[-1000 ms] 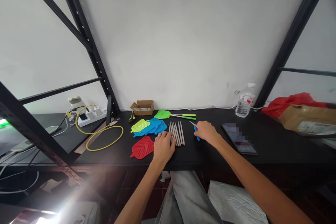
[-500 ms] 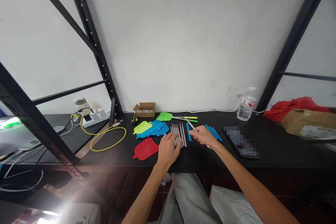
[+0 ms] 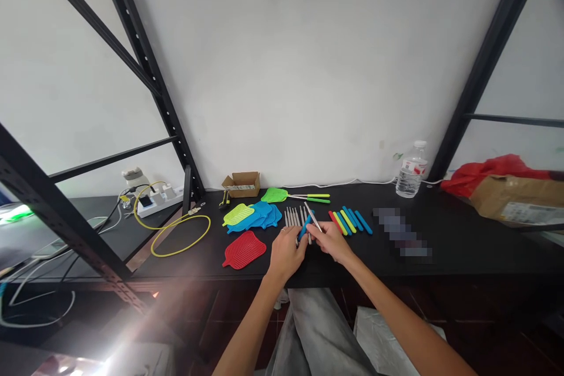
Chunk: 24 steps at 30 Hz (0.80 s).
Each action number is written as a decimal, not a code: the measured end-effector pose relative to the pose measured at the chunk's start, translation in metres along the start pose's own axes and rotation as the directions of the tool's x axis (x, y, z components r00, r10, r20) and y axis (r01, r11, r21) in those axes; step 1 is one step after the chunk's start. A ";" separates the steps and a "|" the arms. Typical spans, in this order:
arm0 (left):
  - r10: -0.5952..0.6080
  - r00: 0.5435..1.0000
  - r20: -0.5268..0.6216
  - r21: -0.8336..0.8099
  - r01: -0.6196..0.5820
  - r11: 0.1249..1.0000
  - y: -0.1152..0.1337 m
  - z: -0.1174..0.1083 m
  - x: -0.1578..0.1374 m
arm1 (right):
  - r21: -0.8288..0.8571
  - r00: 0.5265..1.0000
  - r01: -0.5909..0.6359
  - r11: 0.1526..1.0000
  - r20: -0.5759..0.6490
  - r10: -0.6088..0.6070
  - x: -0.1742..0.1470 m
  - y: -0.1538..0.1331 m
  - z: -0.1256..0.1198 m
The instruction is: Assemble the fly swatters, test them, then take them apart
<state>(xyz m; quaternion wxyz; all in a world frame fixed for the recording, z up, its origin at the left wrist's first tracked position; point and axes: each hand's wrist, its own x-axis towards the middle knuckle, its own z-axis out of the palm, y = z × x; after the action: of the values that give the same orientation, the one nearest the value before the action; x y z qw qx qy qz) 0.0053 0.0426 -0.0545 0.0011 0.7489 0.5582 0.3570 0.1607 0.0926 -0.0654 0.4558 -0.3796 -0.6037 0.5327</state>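
My left hand (image 3: 285, 252) is closed round a blue handle grip (image 3: 304, 228), which points up and to the right. Between the fingers of my right hand (image 3: 331, 241) is a silver telescopic rod (image 3: 313, 217), slanting close beside the blue grip. Whether rod and grip touch cannot be made out. Several more metal rods (image 3: 291, 217) lie in a row just behind my left hand. To the right is a row of red, yellow-green and blue handle grips (image 3: 349, 220). Left of my hands lie a red fly swatter head (image 3: 245, 249), blue heads (image 3: 261, 215) and a yellow-green head (image 3: 238, 214).
Green fly swatters (image 3: 275, 195) with handles lie at the back near a small cardboard box (image 3: 245, 184). A water bottle (image 3: 411, 171) stands back right, before a brown package (image 3: 515, 202). A pixelated phone (image 3: 400, 232) lies right; a yellow cable (image 3: 207, 234) loops left.
My left hand has taken hold of a blue grip that lay on the table. My right hand has drawn the rod left, towards it, uncovering the coloured grips.
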 end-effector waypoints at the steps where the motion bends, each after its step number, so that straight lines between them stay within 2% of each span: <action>1: -0.017 1.000 -0.007 -0.022 0.017 1.000 -0.002 0.000 0.000 | 0.037 0.999 0.011 0.999 -0.047 -0.009 0.001 0.000 -0.001; 5: -0.082 0.996 -0.035 -0.119 0.077 0.990 -0.011 -0.003 -0.003 | 0.168 0.960 0.112 0.980 -0.272 -0.063 0.002 0.001 -0.013; 9: -0.052 0.999 -0.017 -0.224 0.047 0.974 -0.015 -0.006 -0.003 | 0.312 0.939 0.131 0.941 -0.344 -0.016 -0.004 0.002 -0.029; 14: -0.062 0.998 -0.009 -0.241 0.058 0.969 -0.015 -0.005 -0.003 | 0.452 0.924 0.152 0.879 -0.381 0.037 -0.013 -0.002 -0.036; 21: -0.056 0.998 0.019 -0.192 0.059 0.980 -0.013 -0.004 -0.005 | 0.373 0.939 0.131 0.919 -0.345 0.006 -0.013 0.000 -0.033; 24: -0.056 0.998 0.017 -0.191 0.058 0.980 -0.012 -0.005 -0.005 | 0.397 0.940 0.137 0.908 -0.341 0.007 -0.013 0.001 -0.033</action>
<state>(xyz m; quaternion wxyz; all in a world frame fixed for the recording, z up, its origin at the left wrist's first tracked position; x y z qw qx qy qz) -0.0076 0.0409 -0.0581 0.0866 0.7311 0.5426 0.4044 0.1960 0.0905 -0.0682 0.6394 -0.3383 -0.4031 0.5605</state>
